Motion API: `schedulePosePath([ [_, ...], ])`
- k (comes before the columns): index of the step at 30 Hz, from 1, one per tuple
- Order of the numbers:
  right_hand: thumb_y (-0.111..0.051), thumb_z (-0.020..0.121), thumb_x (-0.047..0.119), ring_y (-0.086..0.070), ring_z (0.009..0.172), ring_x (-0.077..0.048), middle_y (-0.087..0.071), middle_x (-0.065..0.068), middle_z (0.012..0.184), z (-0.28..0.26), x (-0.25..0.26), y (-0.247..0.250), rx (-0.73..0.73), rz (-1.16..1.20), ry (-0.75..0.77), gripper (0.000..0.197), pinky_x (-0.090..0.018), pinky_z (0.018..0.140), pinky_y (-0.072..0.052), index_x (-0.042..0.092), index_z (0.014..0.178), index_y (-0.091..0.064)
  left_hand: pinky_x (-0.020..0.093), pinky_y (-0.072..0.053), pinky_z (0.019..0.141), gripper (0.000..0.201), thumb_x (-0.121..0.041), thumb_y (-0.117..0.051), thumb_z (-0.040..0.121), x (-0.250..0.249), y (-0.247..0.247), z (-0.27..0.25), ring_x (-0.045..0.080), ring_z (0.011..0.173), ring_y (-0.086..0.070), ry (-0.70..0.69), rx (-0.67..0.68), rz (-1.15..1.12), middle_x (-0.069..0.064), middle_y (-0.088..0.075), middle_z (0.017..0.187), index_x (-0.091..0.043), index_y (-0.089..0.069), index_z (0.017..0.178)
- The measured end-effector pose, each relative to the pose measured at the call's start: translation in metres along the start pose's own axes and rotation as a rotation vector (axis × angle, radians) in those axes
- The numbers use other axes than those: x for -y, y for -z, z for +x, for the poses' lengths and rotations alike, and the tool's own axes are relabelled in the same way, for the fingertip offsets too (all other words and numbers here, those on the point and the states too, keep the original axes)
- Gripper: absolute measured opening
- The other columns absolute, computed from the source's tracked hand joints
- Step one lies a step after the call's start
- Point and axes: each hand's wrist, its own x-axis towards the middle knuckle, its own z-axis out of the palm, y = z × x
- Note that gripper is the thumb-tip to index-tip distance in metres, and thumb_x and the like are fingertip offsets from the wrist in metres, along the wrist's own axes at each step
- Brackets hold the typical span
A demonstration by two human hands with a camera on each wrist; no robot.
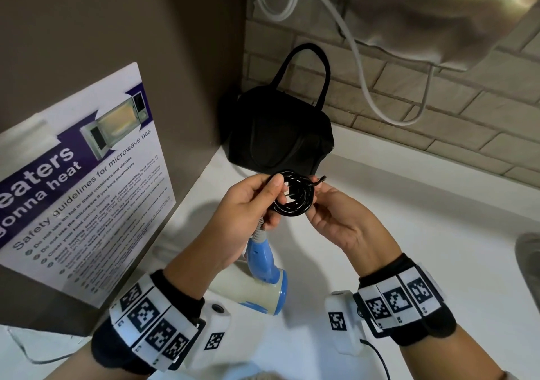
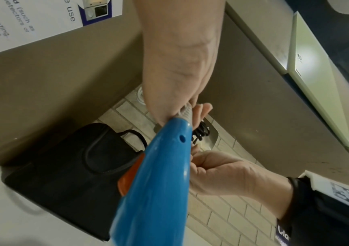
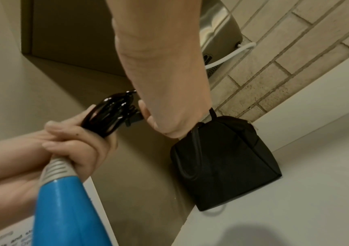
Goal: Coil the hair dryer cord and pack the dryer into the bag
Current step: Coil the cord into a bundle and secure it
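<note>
Hair dryer (image 1: 263, 280) (one, blue and cream) is hanging nozzle-down above the white counter (image 1: 409, 233), its black cord (image 1: 293, 197) wound in one small coil of several loops between two hands. Left hand (image 1: 248, 204) is gripping the coil and the handle's grey cord collar; right hand (image 1: 342, 219) is pinching the coil's far side. One black bag (image 1: 280, 134) is sitting in the corner behind, apart from both hands.
</note>
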Motion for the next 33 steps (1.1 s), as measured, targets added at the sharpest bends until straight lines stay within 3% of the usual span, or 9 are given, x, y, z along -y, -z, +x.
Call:
schedulePosePath([
  [5,-0.041,0.093,-0.011,-0.059,0.054,-0.009,-0.066,-0.005,0.063,-0.006,-0.002,-0.006,-0.007,-0.037,-0.032,0.027,-0.014,0.057,-0.052,0.006,0.087,-0.061,0.019,-0.04,0.044,0.019,-0.023,-0.056,0.093,-0.002,0.001,0.003,0.011,0.045,-0.048,-0.043,-0.086,0.062,-0.001,-0.064,0.073,-0.005,-0.054,0.096],
  [11,-0.041,0.093,-0.012,-0.064,0.056,-0.009,-0.068,-0.004,0.066,-0.009,0.002,-0.006,0.038,-0.103,-0.043,0.029,-0.015,0.059,-0.055,0.004,0.088,-0.065,0.018,-0.04,0.045,0.019,-0.025,-0.056,0.093,-0.004,0.001,0.001,0.007,0.043,-0.046,-0.044,-0.051,0.094,-0.007,-0.058,0.063,-0.008,-0.053,0.085],
  [13,-0.042,0.092,-0.012,-0.064,0.055,-0.008,-0.068,-0.003,0.065,-0.012,0.002,-0.007,0.065,-0.176,-0.049,0.035,-0.016,0.056,-0.055,0.007,0.081,-0.069,0.018,-0.038,0.044,0.021,-0.026,-0.054,0.094,-0.004,0.001,0.001,0.007,0.042,-0.043,-0.035,-0.034,0.105,-0.009,-0.054,0.057,-0.011,-0.054,0.08],
  [15,-0.042,0.092,-0.012,-0.064,0.053,-0.007,-0.068,0.0,0.059,-0.017,0.001,-0.009,0.124,-0.271,-0.031,0.051,-0.015,0.054,-0.055,0.014,0.06,-0.073,0.019,-0.037,0.045,0.024,-0.028,-0.052,0.095,-0.004,0.001,0.001,0.007,0.042,-0.042,-0.024,-0.021,0.135,-0.009,-0.052,0.053,-0.012,-0.055,0.077],
  [17,-0.043,0.092,-0.012,-0.066,0.054,-0.006,-0.068,0.001,0.058,-0.021,0.0,-0.012,0.184,-0.354,0.001,0.056,-0.015,0.055,-0.055,0.015,0.054,-0.073,0.02,-0.038,0.046,0.026,-0.032,-0.052,0.095,-0.002,0.001,0.003,0.008,0.046,-0.042,-0.013,-0.034,0.167,-0.007,-0.051,0.058,-0.012,-0.058,0.08],
  [21,-0.05,0.092,-0.004,-0.066,0.066,-0.011,-0.07,-0.004,0.069,-0.021,-0.001,-0.015,0.169,-0.37,0.029,0.039,-0.016,0.061,-0.056,0.013,0.068,-0.075,0.02,-0.039,0.047,0.025,-0.038,-0.051,0.094,0.001,0.002,0.004,0.007,0.048,-0.045,-0.004,-0.052,0.208,-0.004,-0.055,0.062,-0.016,-0.061,0.098],
  [23,-0.054,0.091,0.0,-0.064,0.062,-0.01,-0.068,-0.005,0.067,-0.021,-0.001,-0.015,0.111,-0.339,0.026,0.026,-0.016,0.057,-0.056,0.009,0.073,-0.07,0.018,-0.038,0.046,0.024,-0.04,-0.049,0.094,0.002,0.0,0.003,0.005,0.046,-0.044,-0.005,-0.037,0.234,-0.01,-0.053,0.053,-0.018,-0.06,0.098],
  [26,-0.055,0.091,0.004,-0.063,0.056,-0.008,-0.065,-0.004,0.063,-0.022,-0.002,-0.016,0.053,-0.297,0.032,0.015,-0.016,0.052,-0.054,0.006,0.079,-0.064,0.018,-0.038,0.047,0.027,-0.043,-0.046,0.095,0.002,-0.002,0.002,0.004,0.045,-0.043,-0.014,-0.016,0.256,-0.007,-0.05,0.051,-0.021,-0.06,0.101],
  [33,-0.053,0.092,0.02,-0.061,0.076,-0.015,-0.067,-0.004,0.084,-0.033,0.002,-0.016,0.182,-0.305,-0.014,0.015,-0.023,0.062,-0.052,0.011,0.095,-0.066,0.023,-0.039,0.049,0.026,-0.043,-0.048,0.094,0.001,-0.003,0.003,0.009,0.049,-0.043,-0.066,-0.029,0.25,-0.011,-0.051,0.055,-0.02,-0.058,0.088],
])
